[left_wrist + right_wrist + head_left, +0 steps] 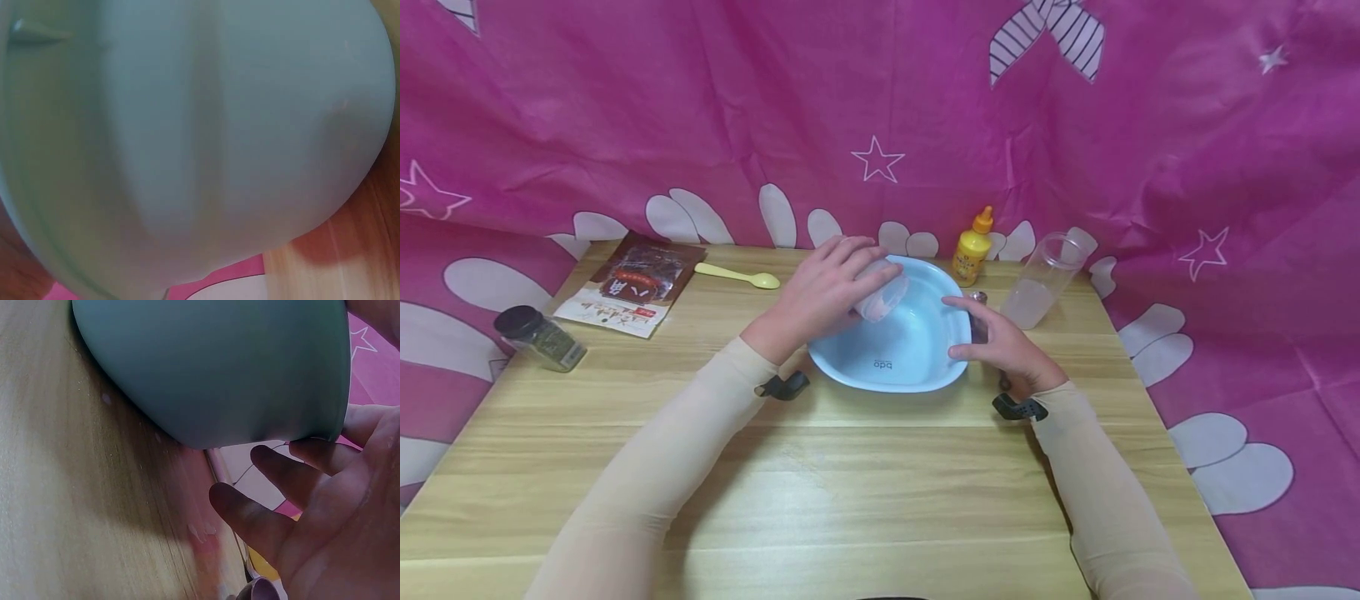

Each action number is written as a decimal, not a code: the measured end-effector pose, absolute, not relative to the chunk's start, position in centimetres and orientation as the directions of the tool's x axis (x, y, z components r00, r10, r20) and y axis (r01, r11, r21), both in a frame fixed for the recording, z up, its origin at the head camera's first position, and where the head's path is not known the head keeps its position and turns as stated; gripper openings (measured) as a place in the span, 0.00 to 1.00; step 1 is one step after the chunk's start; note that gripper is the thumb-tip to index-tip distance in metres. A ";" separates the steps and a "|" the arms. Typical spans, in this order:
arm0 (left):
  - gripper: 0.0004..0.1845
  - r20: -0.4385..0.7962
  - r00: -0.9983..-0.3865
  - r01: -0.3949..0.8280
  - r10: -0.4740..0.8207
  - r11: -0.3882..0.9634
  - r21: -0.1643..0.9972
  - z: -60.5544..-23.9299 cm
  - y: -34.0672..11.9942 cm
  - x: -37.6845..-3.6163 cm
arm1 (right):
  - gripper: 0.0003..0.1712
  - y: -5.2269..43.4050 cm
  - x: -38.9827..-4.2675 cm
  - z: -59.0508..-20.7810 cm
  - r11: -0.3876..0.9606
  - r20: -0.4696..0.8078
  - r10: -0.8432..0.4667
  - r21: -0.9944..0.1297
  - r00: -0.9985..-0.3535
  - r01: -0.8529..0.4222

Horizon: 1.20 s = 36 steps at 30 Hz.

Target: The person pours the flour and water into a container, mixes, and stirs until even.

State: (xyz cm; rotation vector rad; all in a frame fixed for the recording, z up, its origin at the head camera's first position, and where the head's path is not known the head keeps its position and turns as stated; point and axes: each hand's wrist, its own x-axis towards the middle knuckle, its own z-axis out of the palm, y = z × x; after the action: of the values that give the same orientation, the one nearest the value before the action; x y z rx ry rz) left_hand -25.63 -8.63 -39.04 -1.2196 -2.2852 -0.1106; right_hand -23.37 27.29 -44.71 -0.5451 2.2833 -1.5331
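Note:
My left hand (831, 287) holds a clear plastic cup (883, 296), tilted over a light blue basin (887, 387) with its mouth toward the basin's inside. Dark "bdo" lettering shows on the basin's near inner wall. At the basin's right rim, my right hand (1007, 342) grips the edge, thumb over the inside and fingers along the outside. The right wrist view shows those fingertips (269, 456) against the basin's outer wall (212, 375). Only the pale basin wall (250, 125) fills most of the left wrist view; the left hand is hidden there.
Behind the right hand stand a yellow squeeze bottle (972, 250), a tall clear container (1037, 287) with whitish contents and a partly hidden metal object (977, 297). To the left lie a yellow spoon (737, 275), a brown food packet (632, 287) and a tipped seasoning jar (542, 337).

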 end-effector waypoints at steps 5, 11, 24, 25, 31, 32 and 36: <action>0.48 0.493 -0.434 0.787 0.754 0.584 -0.199 -38.8 -8.7 -25.7 | 0.47 27.3 -23.3 -44.8 0.347 -0.067 -0.481 -0.930 -0.874 -0.119; 0.47 0.486 -0.429 0.781 0.761 0.583 -0.224 -38.7 -8.7 -25.7 | 0.47 27.4 -23.3 -44.9 0.352 -0.066 -0.484 -0.927 -0.872 -0.126; 0.43 0.468 -0.429 0.770 0.772 0.584 -0.257 -38.4 -8.5 -25.7 | 0.48 27.1 -23.2 -44.5 0.356 -0.063 -0.484 -0.925 -0.873 -0.130; 0.42 0.467 -0.429 0.769 0.773 0.584 -0.260 -38.4 -8.5 -25.7 | 0.48 27.1 -23.2 -44.5 0.355 -0.064 -0.483 -0.926 -0.873 -0.128; 0.40 0.459 -0.428 0.763 0.779 0.583 -0.278 -38.4 -8.5 -25.8 | 0.47 27.2 -23.4 -44.7 0.370 -0.061 -0.480 -0.919 -0.875 -0.139; 0.40 0.458 -0.427 0.762 0.780 0.583 -0.281 -38.4 -8.5 -25.8 | 0.47 27.2 -23.4 -44.7 0.372 -0.061 -0.480 -0.918 -0.875 -0.140; 0.39 0.452 -0.425 0.759 0.784 0.581 -0.294 -38.5 -8.4 -25.8 | 0.47 27.3 -23.4 -44.8 0.364 -0.067 -0.475 -0.923 -0.878 -0.127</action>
State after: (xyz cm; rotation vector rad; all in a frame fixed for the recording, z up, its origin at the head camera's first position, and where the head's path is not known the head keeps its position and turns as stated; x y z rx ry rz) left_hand -25.85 -8.43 -38.46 -1.2255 -2.2623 0.0598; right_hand -23.37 27.26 -44.83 -0.5295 2.3088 -1.5182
